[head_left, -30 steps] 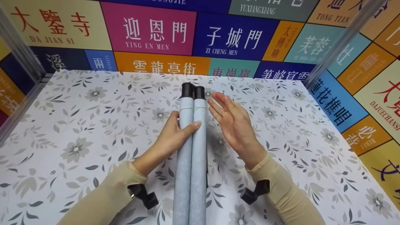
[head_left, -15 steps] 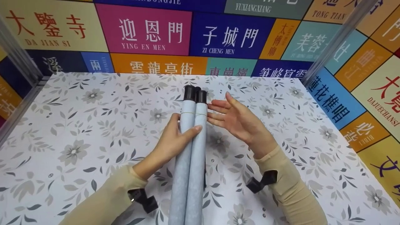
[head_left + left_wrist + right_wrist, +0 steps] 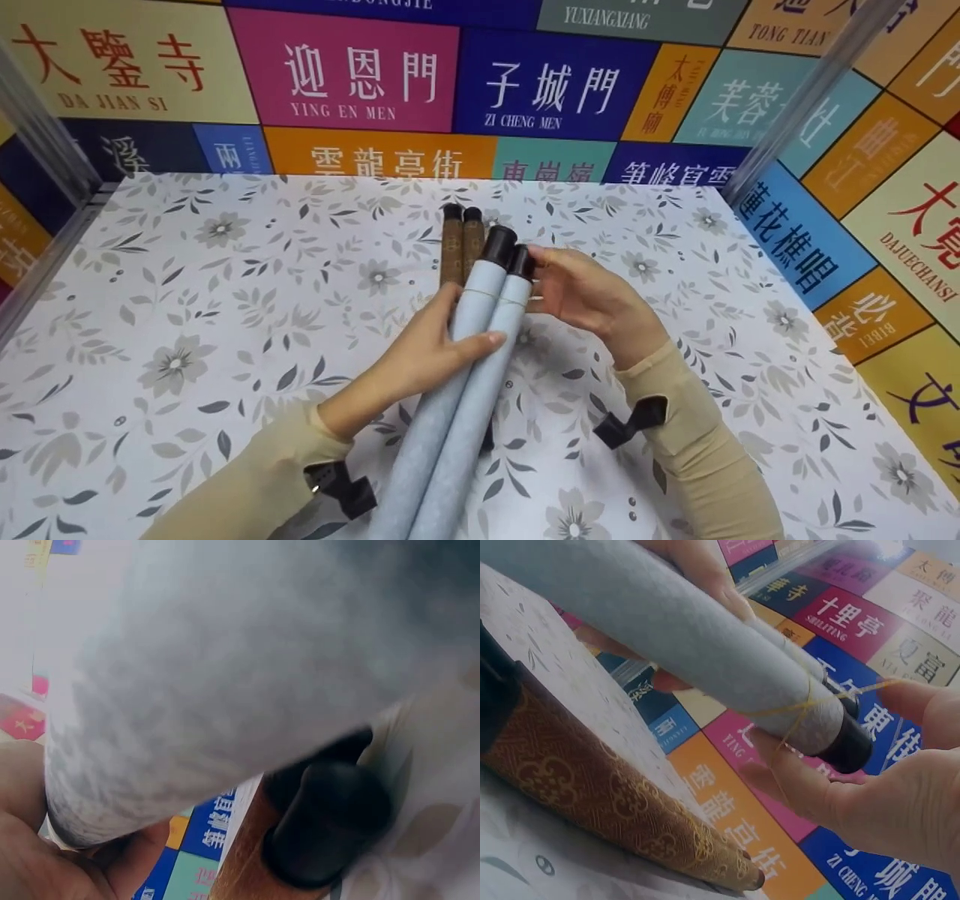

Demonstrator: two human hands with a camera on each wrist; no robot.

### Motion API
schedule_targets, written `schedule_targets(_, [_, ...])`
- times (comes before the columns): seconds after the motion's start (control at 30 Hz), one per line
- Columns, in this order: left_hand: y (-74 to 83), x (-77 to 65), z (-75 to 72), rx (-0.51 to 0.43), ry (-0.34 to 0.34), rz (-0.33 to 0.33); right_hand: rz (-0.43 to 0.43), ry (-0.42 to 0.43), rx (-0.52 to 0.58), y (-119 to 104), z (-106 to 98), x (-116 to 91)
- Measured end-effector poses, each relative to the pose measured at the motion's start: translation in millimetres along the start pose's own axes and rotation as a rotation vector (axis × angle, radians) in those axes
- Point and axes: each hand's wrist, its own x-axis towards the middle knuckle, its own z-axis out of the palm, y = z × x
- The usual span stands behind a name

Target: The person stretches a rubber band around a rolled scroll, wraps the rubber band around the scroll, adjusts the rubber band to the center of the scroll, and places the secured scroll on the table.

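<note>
Two light grey scrolls [image 3: 450,390] with black end knobs [image 3: 500,244] lie side by side, slanted up off the table. My left hand [image 3: 420,349] grips both of them below the far ends, thumb across the top. At those ends is my right hand [image 3: 600,304], its fingers hooked on a thin yellow rubber band [image 3: 810,701]. In the right wrist view the band crosses round the rolls and stretches out to the thumb and fingers. Underneath, two brown patterned scrolls [image 3: 452,244] with black knobs lie on the table, partly hidden by the grey ones.
A white cloth with grey flowers and leaves covers the table [image 3: 187,300]. Colourful panels [image 3: 345,75] with Chinese lettering stand along the back and sides, with metal posts [image 3: 817,97] at the corners.
The grey scrolls have swung right and nearer, uncovering the brown scrolls beneath. My right hand, earlier spread beside them, has its fingers bent in at their ends, pulling the rubber band.
</note>
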Motion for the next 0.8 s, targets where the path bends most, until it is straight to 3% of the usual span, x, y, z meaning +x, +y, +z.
schedule_targets(0.2, [1.6,-3.8,3.6,0.032,-0.047,0.026,-0.002,-0.042,-0.020,-2,-10,0])
schedule_targets(0.5, [3.9,-8.7,12.1,0.090,-0.114,0.006,0.018,-0.151,-0.122,-4,-20,1])
schedule_targets(0.8, [7.2,-15.7,18.6,0.187,-0.137,0.006,-0.001,-0.179,-0.191,0,-23,5])
